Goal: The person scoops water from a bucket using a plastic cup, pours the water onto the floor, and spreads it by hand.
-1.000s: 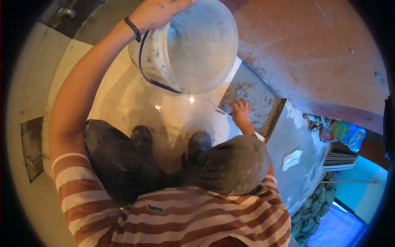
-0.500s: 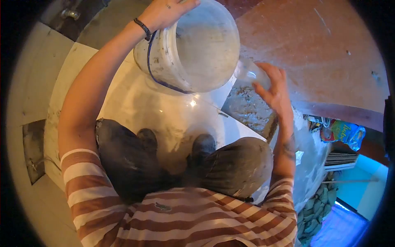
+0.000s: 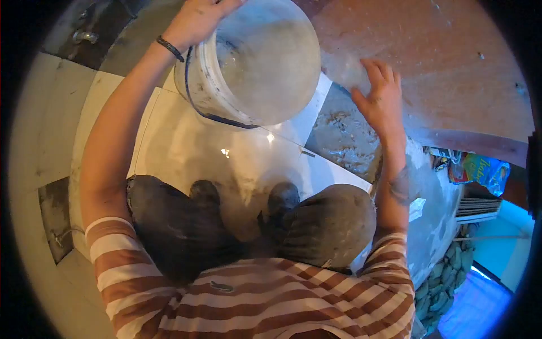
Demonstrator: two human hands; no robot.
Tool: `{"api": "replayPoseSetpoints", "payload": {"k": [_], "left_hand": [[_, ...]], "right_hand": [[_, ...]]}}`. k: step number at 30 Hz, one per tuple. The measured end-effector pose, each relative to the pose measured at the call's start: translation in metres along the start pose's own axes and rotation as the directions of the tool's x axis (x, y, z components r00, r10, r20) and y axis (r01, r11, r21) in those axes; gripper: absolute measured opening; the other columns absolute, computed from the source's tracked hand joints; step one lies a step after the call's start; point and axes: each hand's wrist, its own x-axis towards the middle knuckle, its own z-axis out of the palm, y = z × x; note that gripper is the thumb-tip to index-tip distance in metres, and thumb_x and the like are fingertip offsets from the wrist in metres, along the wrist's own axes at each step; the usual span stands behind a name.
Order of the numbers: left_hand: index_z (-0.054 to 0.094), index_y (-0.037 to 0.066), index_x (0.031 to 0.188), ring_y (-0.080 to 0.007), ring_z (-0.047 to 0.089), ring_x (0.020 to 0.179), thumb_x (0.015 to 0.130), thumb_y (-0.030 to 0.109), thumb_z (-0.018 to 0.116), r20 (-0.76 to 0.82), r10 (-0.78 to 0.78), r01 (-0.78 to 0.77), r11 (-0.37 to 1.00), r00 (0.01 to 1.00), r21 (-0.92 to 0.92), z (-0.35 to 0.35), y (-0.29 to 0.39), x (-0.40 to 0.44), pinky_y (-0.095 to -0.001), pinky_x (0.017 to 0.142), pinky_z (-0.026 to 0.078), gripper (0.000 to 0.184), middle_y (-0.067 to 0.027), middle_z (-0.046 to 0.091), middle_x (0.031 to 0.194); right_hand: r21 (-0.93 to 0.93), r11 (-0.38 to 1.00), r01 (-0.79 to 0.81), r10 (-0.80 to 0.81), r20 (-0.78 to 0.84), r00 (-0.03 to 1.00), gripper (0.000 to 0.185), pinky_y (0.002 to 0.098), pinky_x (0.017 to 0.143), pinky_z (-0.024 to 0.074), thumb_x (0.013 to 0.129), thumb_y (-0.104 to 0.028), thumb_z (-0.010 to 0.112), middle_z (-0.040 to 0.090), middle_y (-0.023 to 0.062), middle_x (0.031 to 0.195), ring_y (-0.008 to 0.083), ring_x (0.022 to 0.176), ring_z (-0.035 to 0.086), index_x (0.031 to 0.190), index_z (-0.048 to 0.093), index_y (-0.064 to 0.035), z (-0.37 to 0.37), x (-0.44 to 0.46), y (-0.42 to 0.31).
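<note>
My left hand (image 3: 200, 21) is closed on the rim of a large whitish bucket (image 3: 195, 85), which is tilted on its side with its mouth facing right and towards me. Its dark handle hangs along the near side, and the inside looks wet and dusty. To the right of the bucket's mouth, my right hand (image 3: 381, 90) has its fingers wrapped round a clear, see-through container (image 3: 347, 70), blurred at its edges. Below that container lies a patch of wet grey mortar (image 3: 344, 138) beside the pale tiles.
Pale floor tiles (image 3: 169, 133) lie under my shoes (image 3: 282, 196). A brown board (image 3: 451, 73) spans the upper right. At right are a colourful packet (image 3: 486, 172), a stack of tiles (image 3: 477, 208) and a white scrap (image 3: 416, 209). A dark recess with a fitting (image 3: 84, 37) shows upper left.
My right hand has risen from the mortar with the clear container, up beside the bucket's mouth. The bucket, still held by my left hand, has shifted slightly left since the last frame.
</note>
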Motion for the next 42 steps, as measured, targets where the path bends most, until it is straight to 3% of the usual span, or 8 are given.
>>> {"api": "replayPoseSetpoints", "payload": {"k": [6, 13, 19, 21, 27, 32, 35, 42], "left_hand": [[0.068, -0.001, 0.125, -0.0248, 0.068, 0.110, 0.104, 0.039, 0.059, 0.001, -0.036, 0.036, 0.997, 0.999, -0.067, 0.002, -0.011, 0.007, -0.0362, 0.097, 0.052, 0.047, -0.0154, 0.073, 0.118], [0.068, -0.002, 0.126, -0.0248, 0.068, 0.111, 0.104, 0.040, 0.058, -0.005, -0.025, 0.024, 0.995, 1.000, -0.100, 0.004, -0.012, 0.001, -0.0365, 0.098, 0.051, 0.048, -0.0159, 0.072, 0.119], [0.068, -0.001, 0.126, -0.0252, 0.068, 0.111, 0.103, 0.039, 0.059, -0.053, -0.044, 0.043, 0.999, 0.998, -0.023, 0.004, 0.006, -0.006, -0.0369, 0.097, 0.052, 0.047, -0.0155, 0.073, 0.118], [0.068, 0.000, 0.126, -0.0250, 0.068, 0.109, 0.103, 0.040, 0.060, 0.022, -0.045, 0.047, 0.992, 0.999, -0.116, 0.000, 0.020, -0.012, -0.0371, 0.096, 0.052, 0.047, -0.0152, 0.073, 0.116], [0.069, 0.001, 0.124, -0.0241, 0.069, 0.104, 0.103, 0.039, 0.059, 0.051, 0.035, -0.031, 0.997, 0.998, -0.065, 0.003, 0.006, -0.001, -0.0378, 0.092, 0.053, 0.044, -0.0151, 0.074, 0.111], [0.069, 0.003, 0.125, -0.0244, 0.070, 0.103, 0.102, 0.037, 0.059, 0.109, 0.066, -0.059, 0.996, 0.992, -0.067, -0.006, 0.020, -0.006, -0.0377, 0.091, 0.053, 0.042, -0.0152, 0.074, 0.111], [0.068, 0.003, 0.126, -0.0258, 0.071, 0.105, 0.101, 0.035, 0.059, 0.101, 0.116, -0.112, 0.993, 0.988, -0.043, 0.001, 0.014, -0.004, -0.0381, 0.092, 0.054, 0.042, -0.0160, 0.074, 0.113], [0.067, 0.003, 0.129, -0.0277, 0.070, 0.111, 0.100, 0.035, 0.060, 0.089, 0.154, -0.151, 0.988, 0.984, -0.037, 0.004, 0.011, -0.008, -0.0388, 0.096, 0.053, 0.044, -0.0176, 0.073, 0.119]], "right_hand": [[0.134, 0.927, -0.349, 0.246, 0.484, 0.840, 0.063, 0.0494, 0.109, 0.0450, 0.071, -0.007, 0.078, 0.062, 0.0175, 0.129, 0.0424, 0.130, 0.053, 0.131, 0.060, -0.0106, 0.123, -0.165, 0.103], [-0.215, 0.963, -0.164, 0.240, 0.398, 0.885, 0.063, 0.0549, 0.109, 0.0440, 0.070, -0.004, 0.073, 0.057, 0.0138, 0.139, 0.0442, 0.136, 0.047, 0.130, 0.060, -0.0178, 0.200, -0.230, 0.096], [0.044, 0.990, -0.133, 0.104, 0.408, 0.907, 0.057, 0.0563, 0.109, 0.0411, 0.074, -0.005, 0.071, 0.058, 0.0126, 0.137, 0.0388, 0.139, 0.045, 0.129, 0.061, -0.0152, 0.192, -0.246, 0.053], [0.394, 0.874, -0.286, 0.140, 0.359, 0.923, 0.063, 0.0507, 0.110, 0.0424, 0.071, -0.008, 0.078, 0.060, 0.0165, 0.135, 0.0391, 0.134, 0.051, 0.131, 0.059, -0.0097, 0.188, -0.245, 0.070], [0.472, 0.721, -0.508, 0.367, 0.361, 0.857, 0.074, 0.0454, 0.109, 0.0439, 0.072, -0.020, 0.087, 0.060, 0.0197, 0.138, 0.0394, 0.129, 0.055, 0.138, 0.058, -0.0064, 0.075, -0.168, 0.049], [0.112, 0.994, 0.015, -0.040, 0.224, 0.974, 0.061, 0.0483, 0.097, 0.0483, 0.072, -0.023, 0.079, 0.066, 0.0164, 0.122, 0.0390, 0.115, 0.059, 0.131, 0.067, -0.0114, -0.024, -0.039, -0.011], [-0.095, 0.981, 0.167, -0.149, 0.174, 0.973, 0.055, 0.0509, 0.090, 0.0489, 0.071, -0.021, 0.077, 0.067, 0.0134, 0.114, 0.0368, 0.111, 0.059, 0.125, 0.070, -0.0156, -0.023, 0.011, -0.056], [-0.280, 0.934, 0.220, -0.218, 0.041, 0.975, 0.054, 0.0533, 0.090, 0.0486, 0.070, -0.019, 0.078, 0.066, 0.0097, 0.119, 0.0351, 0.115, 0.059, 0.124, 0.069, -0.0189, -0.001, 0.060, -0.081]]}}
